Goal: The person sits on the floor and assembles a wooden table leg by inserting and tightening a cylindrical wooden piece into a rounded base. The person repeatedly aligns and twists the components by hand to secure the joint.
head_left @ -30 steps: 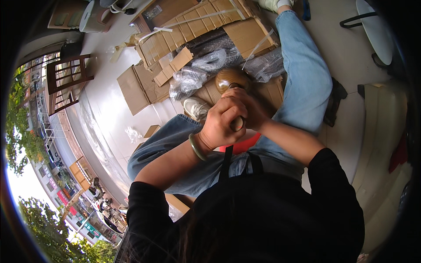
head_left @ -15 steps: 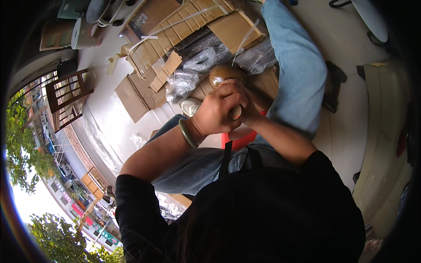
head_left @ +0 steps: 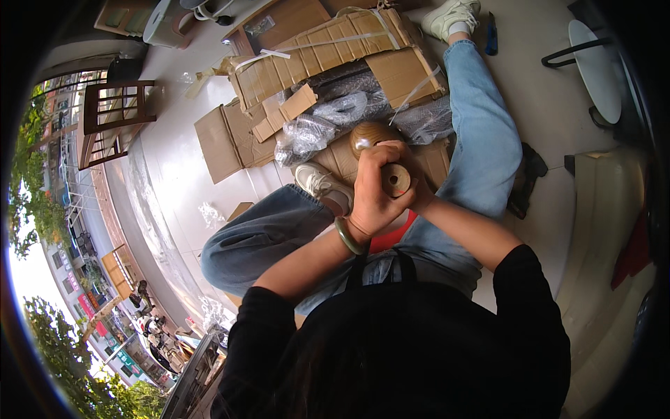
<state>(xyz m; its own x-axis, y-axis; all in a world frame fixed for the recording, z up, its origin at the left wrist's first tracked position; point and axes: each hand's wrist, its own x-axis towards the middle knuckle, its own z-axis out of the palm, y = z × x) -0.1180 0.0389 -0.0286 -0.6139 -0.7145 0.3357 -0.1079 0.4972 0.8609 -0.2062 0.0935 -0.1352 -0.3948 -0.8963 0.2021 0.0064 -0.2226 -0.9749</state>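
Observation:
Both hands are wrapped round a turned wooden piece, held in front of my lap. Its pale round end [head_left: 396,180], with a small hole in the middle, faces me. A shiny golden-brown bulb [head_left: 370,135] shows beyond my fingers and looks like the far part of the same piece. My left hand [head_left: 373,192], below a green bangle [head_left: 349,236], closes round the left side near the pale end. My right hand [head_left: 417,183] closes on the right side, its fingers partly hidden. The middle of the piece is covered by my hands.
An opened cardboard box [head_left: 321,52] with bubble-wrapped pieces [head_left: 342,108] lies ahead. A blue cutter [head_left: 491,35] lies by my right shoe [head_left: 450,17]. Something red [head_left: 391,237] shows between my legs. A wooden chair [head_left: 115,119] stands left, a pale sofa-like piece [head_left: 607,230] right.
My left elbow has come inward and the left hand has turned, so the holed end shows more fully. Both hands stay round the wooden piece. The whole view has shifted.

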